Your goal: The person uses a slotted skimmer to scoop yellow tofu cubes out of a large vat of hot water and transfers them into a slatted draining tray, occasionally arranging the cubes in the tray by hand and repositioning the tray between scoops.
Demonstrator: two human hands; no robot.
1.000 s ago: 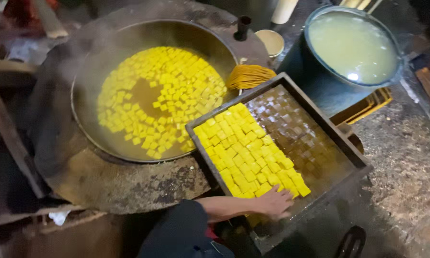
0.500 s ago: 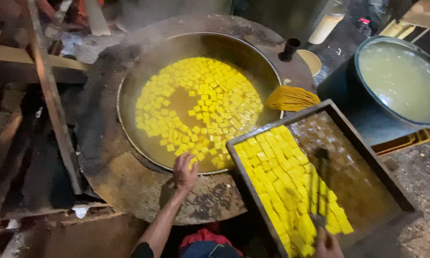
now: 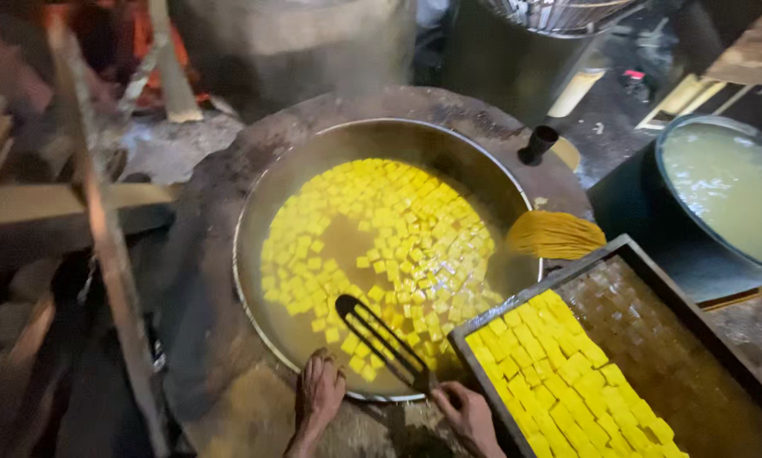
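A big round wok (image 3: 279,195) holds murky liquid with many yellow cubes (image 3: 398,246) floating in it. My right hand (image 3: 470,417) grips the handle of a dark slotted spatula (image 3: 379,339), whose blade lies over the near side of the wok. My left hand (image 3: 320,392) rests on the wok's near rim, fingers bent, holding nothing. To the right, a dark rectangular tray (image 3: 695,322) carries rows of yellow cubes (image 3: 567,382) on its near-left half; its far half is bare and brown.
A yellow brush-like bundle (image 3: 555,235) lies on the stove edge between wok and tray. A large pot of pale liquid (image 3: 728,191) stands at the right. Wooden planks (image 3: 101,203) and a fire glow sit at the left. Steam rises over the wok.
My right hand brought the spatula from over the tray to the wok's near side. My left hand stayed at the wok's rim. The view shifted right and up.
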